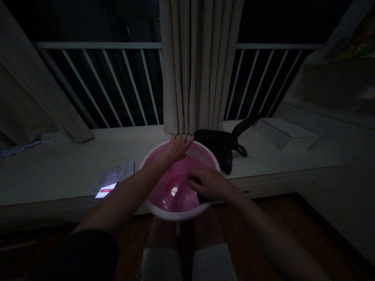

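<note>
A pink plastic basin (164, 191) with a pale rim and perforated upper walls rests at the ledge's front edge, above my legs. My left hand (179, 147) lies across its far rim, fingers stretched out and slightly apart. Over the right side of the basin, my right hand (208, 182) is closed, thumb and fingertips pressed together. Something dark (202, 199) shows beneath that hand; its kind is hard to make out in the low light. A black plastic bag (218, 144) with its handles sticking up sits just behind the basin on the right.
A white box (285, 132) stands farther right on the white ledge (258, 166). To the left lie a lit phone (106, 191) and a flat plastic packet (117, 173). Behind are a curtain (202, 66) and white railings (105, 74). The room is dim.
</note>
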The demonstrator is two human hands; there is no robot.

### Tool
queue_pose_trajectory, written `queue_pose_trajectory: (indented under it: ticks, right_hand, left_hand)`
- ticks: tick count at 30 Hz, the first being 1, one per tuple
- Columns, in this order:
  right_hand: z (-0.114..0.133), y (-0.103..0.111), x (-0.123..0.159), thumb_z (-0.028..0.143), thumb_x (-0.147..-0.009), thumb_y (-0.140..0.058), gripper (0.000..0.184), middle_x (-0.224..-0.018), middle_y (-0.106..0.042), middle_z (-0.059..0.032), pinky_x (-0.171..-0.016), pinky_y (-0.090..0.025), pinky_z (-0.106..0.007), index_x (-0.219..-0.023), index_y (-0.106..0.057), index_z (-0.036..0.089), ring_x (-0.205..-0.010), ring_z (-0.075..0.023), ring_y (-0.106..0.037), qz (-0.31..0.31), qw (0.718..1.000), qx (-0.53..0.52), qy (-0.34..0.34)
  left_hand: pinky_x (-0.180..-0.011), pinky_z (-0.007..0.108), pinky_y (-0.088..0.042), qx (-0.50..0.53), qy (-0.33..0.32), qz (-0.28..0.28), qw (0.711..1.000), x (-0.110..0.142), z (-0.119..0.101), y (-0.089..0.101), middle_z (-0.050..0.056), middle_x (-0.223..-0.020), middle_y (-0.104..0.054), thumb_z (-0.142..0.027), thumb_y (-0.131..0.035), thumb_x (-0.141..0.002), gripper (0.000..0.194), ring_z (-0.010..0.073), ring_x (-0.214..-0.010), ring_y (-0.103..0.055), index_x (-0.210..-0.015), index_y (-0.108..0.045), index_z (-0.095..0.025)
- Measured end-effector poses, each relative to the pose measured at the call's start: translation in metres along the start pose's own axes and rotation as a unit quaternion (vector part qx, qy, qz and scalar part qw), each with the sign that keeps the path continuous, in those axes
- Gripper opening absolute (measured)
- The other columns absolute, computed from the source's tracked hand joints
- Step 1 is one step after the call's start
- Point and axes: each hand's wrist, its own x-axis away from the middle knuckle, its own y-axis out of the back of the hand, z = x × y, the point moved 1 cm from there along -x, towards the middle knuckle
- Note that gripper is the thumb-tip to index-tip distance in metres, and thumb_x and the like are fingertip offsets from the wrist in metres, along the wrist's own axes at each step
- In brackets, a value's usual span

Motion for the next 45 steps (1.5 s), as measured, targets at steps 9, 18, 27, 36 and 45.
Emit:
queue_pose_trajectory:
  ticks: [9, 18, 27, 36, 45]
  right_hand:
    - [0.000, 0.000, -0.004, 0.034, -0.085, -0.045, 0.024, -0.078, -0.062, -0.0019, -0.060, -0.021, -0.024, -0.086, -0.063, 0.018, -0.067, -0.0085, -0.048, -0.021, 0.999, 0.021, -0.016]
    - [0.000, 0.002, -0.009, 0.038, -0.085, -0.045, 0.025, -0.076, -0.062, -0.0012, -0.059, -0.019, -0.026, -0.087, -0.063, 0.020, -0.065, -0.0091, -0.048, 0.002, 0.999, 0.034, -0.028]
    - [0.000, 0.004, -0.013, 0.039, -0.085, -0.044, 0.026, -0.075, -0.061, -0.0009, -0.058, -0.016, -0.026, -0.085, -0.061, 0.019, -0.065, -0.0087, -0.046, 0.007, 0.998, 0.051, -0.042]
    - [-0.003, 0.009, -0.017, 0.039, -0.086, -0.043, 0.028, -0.078, -0.062, -0.0020, -0.059, -0.021, -0.024, -0.086, -0.062, 0.019, -0.066, -0.0084, -0.049, 0.014, 0.998, 0.034, -0.056]
    - [-0.023, 0.018, -0.029, 0.034, -0.085, -0.045, 0.025, -0.081, -0.061, -0.0023, -0.062, -0.026, -0.022, -0.088, -0.062, 0.017, -0.070, -0.0081, -0.049, 0.001, 0.999, -0.009, -0.035]
  left_hand:
    - [-0.082, 0.043, -0.034, 0.009, 0.039, 0.049, 0.998, -0.004, -0.002, -0.002, 0.016, -0.122, -0.047, -0.046, -0.064, -0.072, 0.092, 0.0298, -0.103, -0.041, -0.142, -0.016, -0.012]
    - [-0.079, 0.044, -0.035, 0.018, 0.045, 0.057, 0.997, -0.008, -0.004, -0.005, 0.017, -0.117, -0.050, -0.045, -0.068, -0.067, 0.093, 0.0313, -0.098, -0.044, -0.140, -0.022, -0.010]
    - [-0.077, 0.044, -0.036, 0.025, 0.053, 0.064, 0.996, -0.012, -0.004, -0.010, 0.019, -0.114, -0.050, -0.045, -0.069, -0.065, 0.091, 0.0324, -0.096, -0.046, -0.137, -0.027, -0.010]
    - [-0.077, 0.044, -0.035, 0.019, 0.073, 0.059, 0.995, -0.012, -0.006, -0.014, 0.020, -0.117, -0.049, -0.046, -0.070, -0.063, 0.095, 0.0330, -0.096, -0.044, -0.138, -0.024, -0.010]
    - [-0.072, 0.042, -0.038, 0.022, 0.128, 0.084, 0.988, -0.010, -0.001, -0.011, 0.019, -0.113, -0.050, -0.042, -0.077, -0.058, 0.099, 0.0314, -0.090, -0.048, -0.137, -0.026, -0.011]
